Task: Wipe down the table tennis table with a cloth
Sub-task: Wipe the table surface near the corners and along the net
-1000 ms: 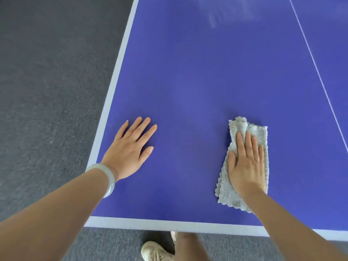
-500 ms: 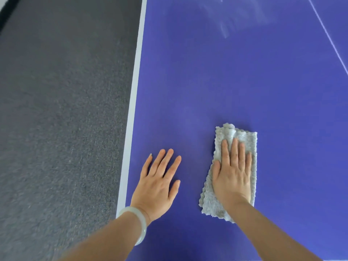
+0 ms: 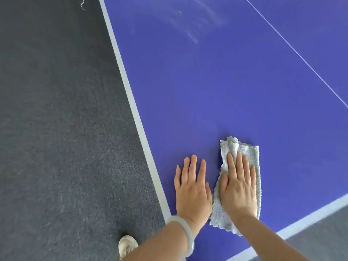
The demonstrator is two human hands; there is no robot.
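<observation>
1. A pale shoe (image 3: 128, 245) stands on the grey carpet (image 3: 56, 129) at 7 o'clock of the view, just off the table's near corner.
2. A pale bracelet (image 3: 185, 234) circles the left wrist at 6 o'clock.
3. The left hand (image 3: 192, 191) lies palm down on the blue table (image 3: 207, 91). Its fingers are straight, slightly spread and point to 12 o'clock. It grasps nothing.
4. The white side line (image 3: 131, 102) passes near this hand at its 9 o'clock.
5. The right hand (image 3: 238, 189) is just beside the left, at its 3 o'clock. It is flat on the cloth (image 3: 243, 147), fingers straight and close together, pressing it to the table without curling round it.
6. The cloth is grey, fluffy and folded into a strip running 6 to 12 o'clock, and it lies on the table near that corner. It bunches past the fingertips and shows again below the wrist. I cannot tell whether its left edge touches the left thumb.
7. The white end line (image 3: 310, 215) runs at 4 o'clock of the right hand.
8. A thin centre line (image 3: 301, 55) crosses the table from 1 to 3 o'clock.
9. Pale streaks (image 3: 192, 21) mark the far surface at 12 o'clock.
10. A pale thread (image 3: 82, 4) lies on the carpet at 11 o'clock, by the top edge.
</observation>
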